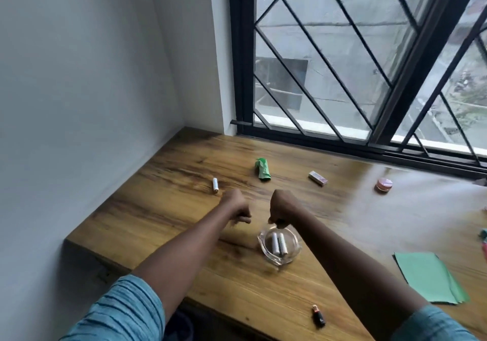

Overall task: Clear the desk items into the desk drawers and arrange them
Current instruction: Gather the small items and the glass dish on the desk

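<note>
You are gathering the loose batteries into the glass dish [279, 246], which sits on the wooden desk [303, 198] near its front edge, and the drawers themselves are not in view. Your right hand [283, 209] hovers just over the dish's far rim with the fingers curled in close; whether it pinches anything I cannot tell. Your left hand [235, 206] hangs just left of it, loosely curled, and seems to hold nothing. Two batteries [278, 243] lie in the dish side by side and touching, long axes running near to far, tilted slightly left at the far end. A third battery [215, 185] lies flat farther left, its long axis also near to far. That one looks like the next pick: reach your left hand past its present spot and pinch it across the barrel. A small dark red-tipped item [318, 314] waits near the front edge.
</note>
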A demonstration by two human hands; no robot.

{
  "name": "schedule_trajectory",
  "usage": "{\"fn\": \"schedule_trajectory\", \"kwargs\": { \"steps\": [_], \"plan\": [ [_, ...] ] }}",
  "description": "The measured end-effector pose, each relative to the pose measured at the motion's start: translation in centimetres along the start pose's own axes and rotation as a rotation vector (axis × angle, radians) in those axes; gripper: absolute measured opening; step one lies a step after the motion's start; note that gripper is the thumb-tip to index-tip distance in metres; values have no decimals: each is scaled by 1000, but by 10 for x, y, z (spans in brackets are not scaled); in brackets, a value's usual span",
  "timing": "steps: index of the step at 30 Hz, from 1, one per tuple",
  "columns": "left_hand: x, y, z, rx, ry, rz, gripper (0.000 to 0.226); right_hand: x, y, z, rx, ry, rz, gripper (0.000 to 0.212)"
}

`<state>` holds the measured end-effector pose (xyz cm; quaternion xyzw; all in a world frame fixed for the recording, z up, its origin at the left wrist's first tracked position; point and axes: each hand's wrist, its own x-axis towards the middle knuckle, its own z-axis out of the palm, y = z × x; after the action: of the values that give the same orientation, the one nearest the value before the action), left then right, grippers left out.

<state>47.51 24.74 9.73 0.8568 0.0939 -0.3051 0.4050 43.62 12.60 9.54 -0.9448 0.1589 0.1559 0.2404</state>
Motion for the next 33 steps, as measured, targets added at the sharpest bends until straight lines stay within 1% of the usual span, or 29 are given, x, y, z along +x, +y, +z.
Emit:
{"fn": "schedule_trajectory", "kwargs": {
  "steps": [1,2,3,4,5,8,11,13,16,22,27,33],
  "plan": [
    [8,-6,-11,-70,18,-14,18,5,-10,-1,44,-5,7,5],
    [13,-12,-24,-123,57,-17,8,14,-21,1,81,-9,24,15],
    [23,-19,-36,-152,119,-12,9,20,-34,2,111,-6,19,21],
    [30,-25,-45,-163,179,-5,15,25,-45,6,147,5,9,18],
    [39,-30,-56,-169,228,13,11,30,-59,11,161,17,-16,13],
    [62,-41,-80,-213,313,-12,22,46,-95,28,131,102,-43,21],
    [87,-50,-91,-225,367,14,30,59,-118,45,143,174,-24,20],
    [97,-54,-95,-232,364,32,32,65,-131,51,143,188,-1,19],
    [101,-56,-99,-259,340,63,33,73,-141,59,130,184,43,26],
    [105,-58,-98,-234,310,93,34,82,-143,67,80,203,70,26],
    [101,-52,-77,-266,261,140,34,67,-118,53,113,242,135,30],
    [71,-35,-18,-261,145,289,31,25,-63,30,138,359,291,29]
  ]
}}
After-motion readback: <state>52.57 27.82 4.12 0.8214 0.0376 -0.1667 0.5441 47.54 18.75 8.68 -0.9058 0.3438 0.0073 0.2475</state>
